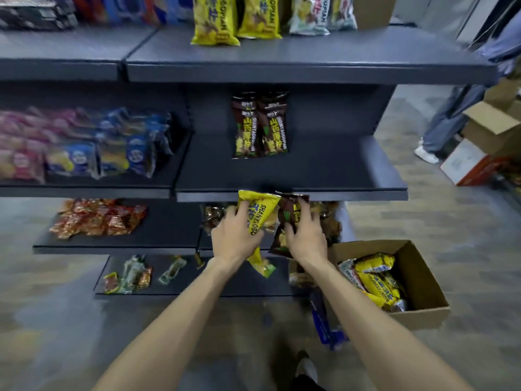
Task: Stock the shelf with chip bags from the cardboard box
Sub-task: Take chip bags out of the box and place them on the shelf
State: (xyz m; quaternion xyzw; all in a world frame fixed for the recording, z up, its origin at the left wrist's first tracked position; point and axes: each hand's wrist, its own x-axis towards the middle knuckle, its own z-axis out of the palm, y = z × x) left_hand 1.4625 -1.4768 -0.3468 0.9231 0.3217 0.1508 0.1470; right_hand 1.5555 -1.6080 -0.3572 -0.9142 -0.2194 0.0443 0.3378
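My left hand (234, 238) grips a yellow chip bag (259, 213), held just below the front edge of the middle shelf (324, 170). Beside it, my right hand (306, 235) grips a dark brown chip bag (290, 213). Two matching brown bags (259, 128) stand at the back of that shelf. On the top shelf (282, 60) stand yellow bags (236, 18) and pale bags (321, 12). The open cardboard box (423, 280) sits on the floor at the lower right, holding several yellow bags (375, 275).
Blue and pink snack packs (84, 145) fill the left shelf section. Red packets (98, 218) and small packets (132, 275) lie on lower shelves. A person's legs (448, 119) and more boxes (490, 136) stand in the aisle at the right.
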